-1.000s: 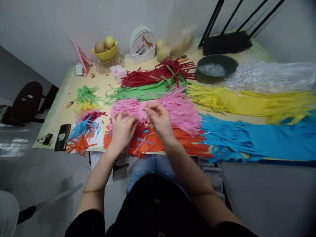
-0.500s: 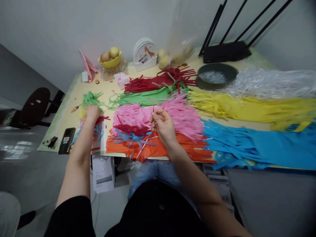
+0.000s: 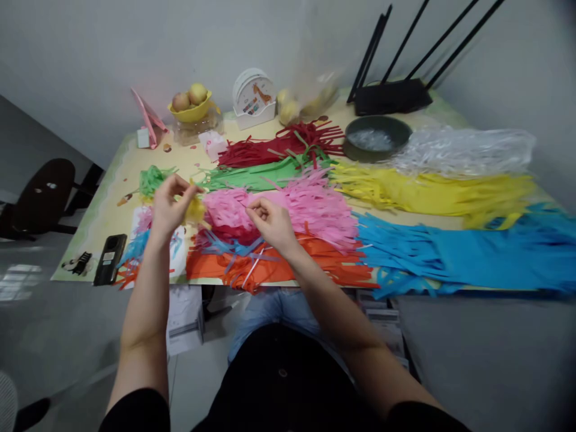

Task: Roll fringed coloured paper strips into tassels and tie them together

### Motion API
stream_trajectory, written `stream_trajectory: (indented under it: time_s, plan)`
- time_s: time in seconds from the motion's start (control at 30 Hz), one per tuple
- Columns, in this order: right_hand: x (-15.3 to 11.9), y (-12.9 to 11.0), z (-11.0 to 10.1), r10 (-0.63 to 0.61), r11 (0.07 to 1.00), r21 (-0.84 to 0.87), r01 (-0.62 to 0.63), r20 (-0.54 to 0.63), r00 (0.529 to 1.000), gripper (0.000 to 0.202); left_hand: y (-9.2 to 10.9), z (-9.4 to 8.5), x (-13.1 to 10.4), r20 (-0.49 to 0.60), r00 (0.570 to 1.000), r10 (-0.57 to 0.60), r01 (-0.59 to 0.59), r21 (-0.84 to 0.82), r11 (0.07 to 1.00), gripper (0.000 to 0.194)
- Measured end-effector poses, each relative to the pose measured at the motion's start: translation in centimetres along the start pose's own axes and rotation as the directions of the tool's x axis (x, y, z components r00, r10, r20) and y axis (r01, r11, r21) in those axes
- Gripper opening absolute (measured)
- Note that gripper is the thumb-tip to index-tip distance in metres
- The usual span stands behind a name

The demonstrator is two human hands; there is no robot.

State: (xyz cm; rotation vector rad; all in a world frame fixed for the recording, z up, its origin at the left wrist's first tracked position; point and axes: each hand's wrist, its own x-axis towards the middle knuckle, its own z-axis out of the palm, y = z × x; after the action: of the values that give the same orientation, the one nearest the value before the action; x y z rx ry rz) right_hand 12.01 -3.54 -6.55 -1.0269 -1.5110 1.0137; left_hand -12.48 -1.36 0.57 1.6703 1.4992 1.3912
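My left hand (image 3: 170, 204) is closed in a pinch on a small yellow paper tassel (image 3: 195, 210), raised over the left part of the table. My right hand (image 3: 273, 223) pinches a thin, dark, needle-like piece (image 3: 243, 205) above the pink fringed paper (image 3: 315, 210); it is too small to identify surely. Left of my left hand lies a small green paper tassel (image 3: 153, 180). Nearer me are small blue paper strips (image 3: 134, 247) and a white sheet (image 3: 179, 258). Orange fringed paper (image 3: 207, 264) lies along the front edge.
Red (image 3: 261, 153), green (image 3: 252, 178), yellow (image 3: 405, 191) and blue fringed paper (image 3: 477, 255) cover much of the table. A dark bowl (image 3: 378, 150), a router (image 3: 391, 98), a yellow fruit bowl (image 3: 191, 113) and a white holder (image 3: 256, 117) stand behind. A phone (image 3: 110, 259) lies front left.
My left hand has lifted from the small tassels and moved right, with the yellow tassel in it. My right hand still pinches the thin piece. The view has shifted slightly.
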Motion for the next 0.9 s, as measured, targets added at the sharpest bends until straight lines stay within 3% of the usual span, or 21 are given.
stream_trajectory:
  time_s: [0.1,0.23,0.57,0.9]
  plan:
    - [0.0,-1.2,-0.2,0.013,0.989,0.145,-0.014,0.014,1.000,0.020,1.0,4.1,-2.2,0.149,0.989,-0.017,0.034,-0.115,0.993,0.030]
    - [-0.5,-2.1,-0.6,0.043,0.970,0.239,-0.055,0.056,0.998,0.027,1.8,6.7,-3.6,0.181,0.979,-0.094,0.140,-0.261,0.955,0.033]
    - [-1.0,-3.0,-1.1,0.083,0.946,0.304,-0.112,0.107,0.991,0.023,2.8,7.8,-5.0,0.188,0.973,-0.130,0.191,-0.358,0.914,0.023]
    - [-1.1,-3.5,-1.6,0.123,0.943,0.292,-0.160,0.141,0.982,0.022,3.5,8.0,-5.3,0.064,0.997,-0.045,0.060,-0.244,0.968,0.020]
